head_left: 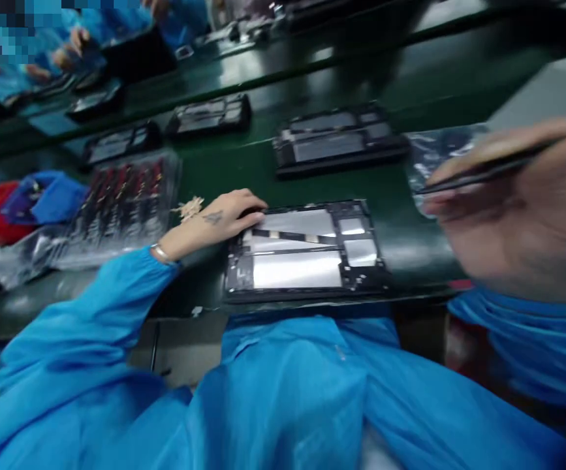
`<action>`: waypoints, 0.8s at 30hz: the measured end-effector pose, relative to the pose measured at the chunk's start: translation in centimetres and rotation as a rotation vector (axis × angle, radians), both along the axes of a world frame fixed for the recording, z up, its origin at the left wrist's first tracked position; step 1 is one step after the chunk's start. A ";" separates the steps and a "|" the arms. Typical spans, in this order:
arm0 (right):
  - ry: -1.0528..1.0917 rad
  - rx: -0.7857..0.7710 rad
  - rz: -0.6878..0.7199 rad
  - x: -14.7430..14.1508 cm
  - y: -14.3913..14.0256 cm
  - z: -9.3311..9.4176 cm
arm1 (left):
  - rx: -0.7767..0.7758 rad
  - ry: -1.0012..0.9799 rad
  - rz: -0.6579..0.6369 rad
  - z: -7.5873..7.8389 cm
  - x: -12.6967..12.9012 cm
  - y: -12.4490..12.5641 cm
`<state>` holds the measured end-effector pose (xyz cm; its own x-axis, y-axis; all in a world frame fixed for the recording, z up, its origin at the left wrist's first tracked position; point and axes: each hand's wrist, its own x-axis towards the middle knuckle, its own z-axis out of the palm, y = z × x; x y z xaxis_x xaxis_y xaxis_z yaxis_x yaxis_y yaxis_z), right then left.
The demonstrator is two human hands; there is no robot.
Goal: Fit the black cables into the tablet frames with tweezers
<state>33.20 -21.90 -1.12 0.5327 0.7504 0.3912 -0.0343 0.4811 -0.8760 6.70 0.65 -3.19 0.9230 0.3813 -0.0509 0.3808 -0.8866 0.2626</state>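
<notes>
Across the dark green counter [400, 235], several opened devices lie in a loose row: one large black frame [336, 140] just beyond the nearest one, two smaller ones [209, 116] and [119, 142] farther left. Left of the work sits a clear plastic tray [121, 205] filled with rows of small dark and red parts, and beside it a heap of blue and red cloth [28, 202]. A crinkled clear bag [434, 156] lies at the right, partly hidden behind the right hand. At the far upper left, other people's hands [74, 42] in blue sleeves work at their own places.

Nearest the person, at the counter's front edge, lies the open tablet chassis [307, 251]: a flat black rectangular frame with shiny silver panels inside and a thin dark strip running across them. Nothing covers it except the left fingertips on its upper left corner.

The left hand [214, 222] lies flat and loosely spread, palm down, fingers resting on that corner, holding nothing; a thin bracelet shows at the wrist above the glossy blue sleeve. The right hand [522, 209], raised close to the camera and badly blurred, has its fingers pressed together around slim black tweezers [498, 163], whose tips point left, well above the counter.
</notes>
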 end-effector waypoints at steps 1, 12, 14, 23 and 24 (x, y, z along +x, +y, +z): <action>-0.069 -0.033 0.093 -1.2 2.2 0.0 | -0.003 -0.071 0.008 -1.1 -0.4 -0.2; -0.655 -0.421 0.142 -0.9 8.9 -4.5 | -0.110 -0.305 -0.061 -4.8 -1.6 -1.8; -0.642 -0.453 0.163 -0.8 8.6 -4.4 | -0.123 -0.308 -0.055 -4.9 -1.5 -1.6; -0.794 -0.482 0.138 -1.3 8.6 -3.4 | -0.125 -0.320 -0.033 -5.1 -1.2 -1.9; -0.800 -0.481 0.141 -1.3 8.6 -3.4 | -0.129 -0.315 -0.037 -5.1 -1.2 -1.9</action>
<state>31.88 -13.27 -4.48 0.1319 0.9636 0.2326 0.6328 0.0988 -0.7680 5.48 -1.20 -8.24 0.9144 0.3559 0.1932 0.2308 -0.8501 0.4734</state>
